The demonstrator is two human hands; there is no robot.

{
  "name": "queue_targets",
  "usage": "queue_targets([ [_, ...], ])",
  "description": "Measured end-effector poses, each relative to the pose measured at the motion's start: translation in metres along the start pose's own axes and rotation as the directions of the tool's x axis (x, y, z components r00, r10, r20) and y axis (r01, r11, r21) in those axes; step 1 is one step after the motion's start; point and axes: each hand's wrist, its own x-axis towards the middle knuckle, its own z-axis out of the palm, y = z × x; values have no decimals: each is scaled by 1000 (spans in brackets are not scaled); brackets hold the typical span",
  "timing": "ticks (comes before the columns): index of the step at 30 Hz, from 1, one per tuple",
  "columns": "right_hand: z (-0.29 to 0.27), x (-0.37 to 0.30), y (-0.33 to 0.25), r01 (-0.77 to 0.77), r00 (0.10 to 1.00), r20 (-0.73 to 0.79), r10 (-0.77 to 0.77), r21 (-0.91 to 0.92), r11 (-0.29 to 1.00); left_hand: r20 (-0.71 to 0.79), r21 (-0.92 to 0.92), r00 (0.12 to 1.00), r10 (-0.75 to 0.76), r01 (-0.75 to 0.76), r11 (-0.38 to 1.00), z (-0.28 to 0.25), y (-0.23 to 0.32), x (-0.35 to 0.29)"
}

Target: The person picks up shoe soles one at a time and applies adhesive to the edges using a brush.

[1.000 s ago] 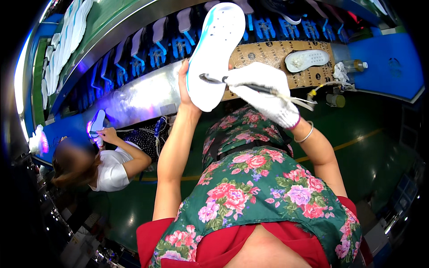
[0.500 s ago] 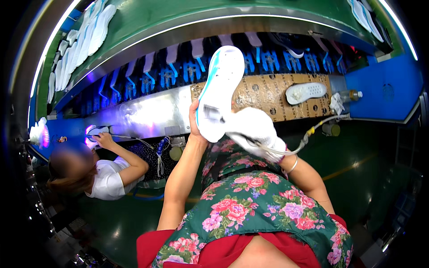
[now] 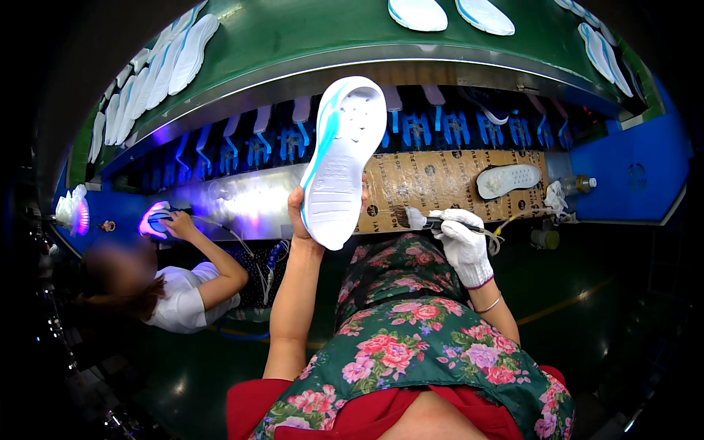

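Note:
A white shoe sole [image 3: 343, 165] with a blue streak stands raised in front of me, its hollow inner side facing me. My bare left hand [image 3: 299, 213] is closed around its heel end, the thumb along the left edge and some fingers hidden behind. To the right, my right hand [image 3: 465, 248] in a white knitted glove grips a brush [image 3: 416, 218] with dark bristles, pointing left toward the sole but apart from it. A thin hose [image 3: 494, 238] runs off from the brush handle.
A grey-white sole [image 3: 507, 181] lies on the cardboard-covered ledge [image 3: 411, 180], near a crumpled white cloth [image 3: 556, 198] and a bottle [image 3: 583, 183]. Beyond is a green conveyor [image 3: 308, 33] bearing several soles. A co-worker [image 3: 176, 293] sits at the left holding a sole [image 3: 155, 220].
The brush in my right hand has moved off the sole's heel, down and right. The sole has shifted slightly left. Two soles have come into view on the conveyor.

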Motion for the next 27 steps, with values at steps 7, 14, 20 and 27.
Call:
queue_targets([
  [7,-21,-4,8,20,981,-193,-21,-11,1000,264,-61,964,40,-25,998,35,56,45],
  [14,-10,9,30,-25,986,-166,6,-113,993,109,-497,991,73,-9,868,33,103,177],
  [20,-10,2,28,-27,968,-252,-6,-130,991,-80,-158,996,32,-44,986,58,72,154],
  [27,-14,2,27,-50,966,-257,3,-176,983,157,983,758,633,-61,-171,28,116,212],
])
